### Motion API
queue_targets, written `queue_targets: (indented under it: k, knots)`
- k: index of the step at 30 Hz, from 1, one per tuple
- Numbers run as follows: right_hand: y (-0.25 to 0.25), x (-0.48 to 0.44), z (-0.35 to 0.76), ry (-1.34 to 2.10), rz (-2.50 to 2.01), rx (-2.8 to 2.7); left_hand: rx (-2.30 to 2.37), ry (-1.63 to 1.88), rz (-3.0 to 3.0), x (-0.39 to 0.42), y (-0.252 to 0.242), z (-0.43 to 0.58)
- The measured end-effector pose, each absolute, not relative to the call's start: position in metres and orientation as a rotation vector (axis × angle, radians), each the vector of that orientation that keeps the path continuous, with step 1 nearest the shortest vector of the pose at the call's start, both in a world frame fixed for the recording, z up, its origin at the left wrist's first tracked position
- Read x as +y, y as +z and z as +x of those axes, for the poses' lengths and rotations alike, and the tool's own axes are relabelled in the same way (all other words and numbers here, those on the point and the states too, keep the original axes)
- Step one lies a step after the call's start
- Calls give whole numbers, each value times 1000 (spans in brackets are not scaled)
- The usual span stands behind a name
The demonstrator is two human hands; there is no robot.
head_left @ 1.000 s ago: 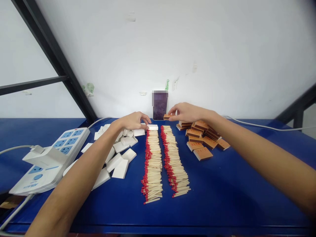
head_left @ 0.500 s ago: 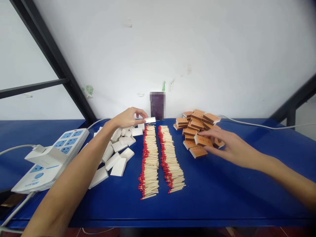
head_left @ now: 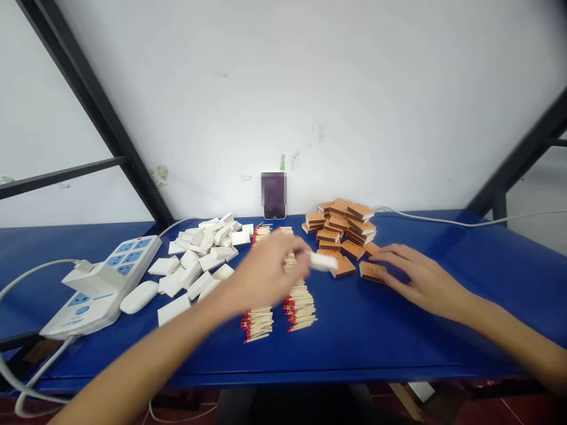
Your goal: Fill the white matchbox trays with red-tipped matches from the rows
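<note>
Left hand (head_left: 266, 276): motion-blurred, held over the match rows, pinched on a white tray (head_left: 323, 261) at the fingertips.
White tray: carried above the table (head_left: 398, 336), right of the match rows and just beside the nearest loose sleeves. Contact with them cannot be told.
Right hand (head_left: 423, 278): laid flat with fingers spread, not clenched. Fingertips are set on a lone orange sleeve (head_left: 371, 270).
Orange sleeve: lying flat on the table, just in front of the sleeve pile.
Matches (head_left: 301, 304): two parallel rows with red heads to the left, mid-section hidden by the left hand.
Sleeve pile (head_left: 343, 219): orange, stacked loosely, at the back right of the rows.
Tray pile (head_left: 204, 254): white, scattered left of the rows.
Power strip (head_left: 104, 277): at the far left, with a plug seated in it.
White oval object (head_left: 139, 297): just beside the power strip, type cannot be told.
Phone (head_left: 273, 196): propped upright against the wall behind the rows.
Cable (head_left: 443, 221): run along the back right of the table.
</note>
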State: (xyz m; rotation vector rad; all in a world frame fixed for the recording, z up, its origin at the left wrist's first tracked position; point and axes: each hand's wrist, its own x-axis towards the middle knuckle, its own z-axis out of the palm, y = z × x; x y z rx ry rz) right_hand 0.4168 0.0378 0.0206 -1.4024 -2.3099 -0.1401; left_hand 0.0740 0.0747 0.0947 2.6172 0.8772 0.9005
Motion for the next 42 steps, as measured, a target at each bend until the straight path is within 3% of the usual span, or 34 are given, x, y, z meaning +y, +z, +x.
queue_targets:
  k: [4, 9, 16, 24, 34, 37, 42]
  knots:
    - [35, 41, 405, 65, -1062, -2399, 752, 1143, 2867, -5, 45, 121]
    - [42, 71, 365, 14, -601, -2300, 1007, 1202, 2934, -19, 8, 145]
    - [75, 180, 257, -45, -1251, -2572, 1206, 1182, 2785, -28, 9, 144]
    - [68, 276, 189, 4, -1423, -2855, 1607, 1217, 2531, -44, -30, 172]
    - [69, 285, 192, 142, -1398, -2908, 1677, 277, 2364, -41, -26, 178]
    - [81, 271, 204, 154, -1327, -2827, 1684, 267, 2368, -36, -16, 176]
    - [94, 209, 236, 108, -1251, -2642, 1677, 574, 2488, -39, 6, 157]
